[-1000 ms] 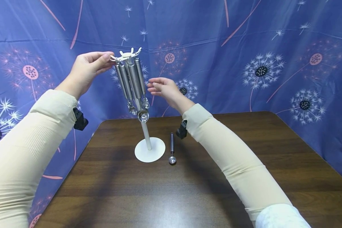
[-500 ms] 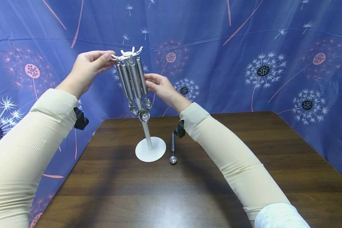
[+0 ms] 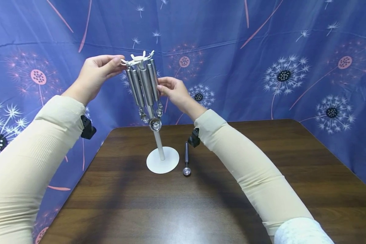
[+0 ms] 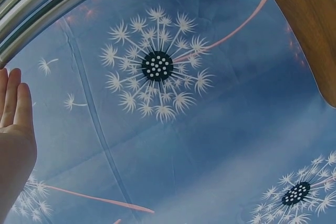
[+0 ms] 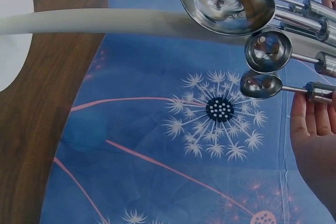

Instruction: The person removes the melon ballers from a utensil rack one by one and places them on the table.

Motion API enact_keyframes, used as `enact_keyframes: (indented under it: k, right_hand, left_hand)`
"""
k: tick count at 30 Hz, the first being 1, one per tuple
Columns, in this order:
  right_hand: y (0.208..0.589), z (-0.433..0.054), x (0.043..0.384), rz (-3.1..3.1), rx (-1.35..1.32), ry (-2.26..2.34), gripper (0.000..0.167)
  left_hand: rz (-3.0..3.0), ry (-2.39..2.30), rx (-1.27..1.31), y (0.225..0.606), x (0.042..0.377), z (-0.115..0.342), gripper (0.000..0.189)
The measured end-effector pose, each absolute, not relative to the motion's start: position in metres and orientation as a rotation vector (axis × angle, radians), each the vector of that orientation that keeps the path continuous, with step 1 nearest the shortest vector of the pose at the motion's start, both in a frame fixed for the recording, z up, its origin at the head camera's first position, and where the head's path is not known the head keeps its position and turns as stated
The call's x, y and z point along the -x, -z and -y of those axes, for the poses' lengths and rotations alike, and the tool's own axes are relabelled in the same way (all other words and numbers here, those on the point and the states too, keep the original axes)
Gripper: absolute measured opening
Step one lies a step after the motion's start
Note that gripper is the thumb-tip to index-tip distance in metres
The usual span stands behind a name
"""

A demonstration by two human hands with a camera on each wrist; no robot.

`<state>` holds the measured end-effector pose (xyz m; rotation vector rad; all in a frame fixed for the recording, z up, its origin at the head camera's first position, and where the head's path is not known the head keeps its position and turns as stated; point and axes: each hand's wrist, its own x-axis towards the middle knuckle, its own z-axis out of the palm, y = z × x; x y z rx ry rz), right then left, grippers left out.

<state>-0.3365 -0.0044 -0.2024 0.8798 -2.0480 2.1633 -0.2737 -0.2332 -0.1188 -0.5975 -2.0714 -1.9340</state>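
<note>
In the head view, a white utensil stand (image 3: 167,164) leans slightly, with a hooked ring on top and several metal-handled scoops hanging from it. My left hand (image 3: 96,74) pinches a hook at the ring's left side; its fingers (image 4: 11,98) show near the handles in the left wrist view. My right hand (image 3: 177,91) holds the rightmost hanging scoop (image 5: 261,85) by its handle, fingertips (image 5: 299,111) at the handle's lower end. A larger scoop (image 5: 226,6) hangs at the front. Another scoop (image 3: 186,171) lies on the table right of the base.
A dark wooden table (image 3: 247,196) lies beneath everything. Behind it hangs a blue curtain (image 3: 225,67) with a dandelion pattern, close behind both hands.
My right hand has moved left to the rightmost hanging scoop and its fingers have closed in on the handle. My left hand keeps its place on the hook.
</note>
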Motion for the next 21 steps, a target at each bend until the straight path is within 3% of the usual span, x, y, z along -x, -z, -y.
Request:
enact_keyframes:
  k: [6, 21]
  right_hand:
    - [0.198, 0.002, 0.333, 2.040, -0.842, -2.149, 0.029]
    - [0.200, -0.012, 0.336, 1.994, -0.668, -2.178, 0.029]
  left_hand:
    - [2.080, 1.933, 0.573, 0.119, 0.274, 0.232, 0.036]
    - [2.025, 1.927, 0.614, 0.121, 0.272, 0.233, 0.031]
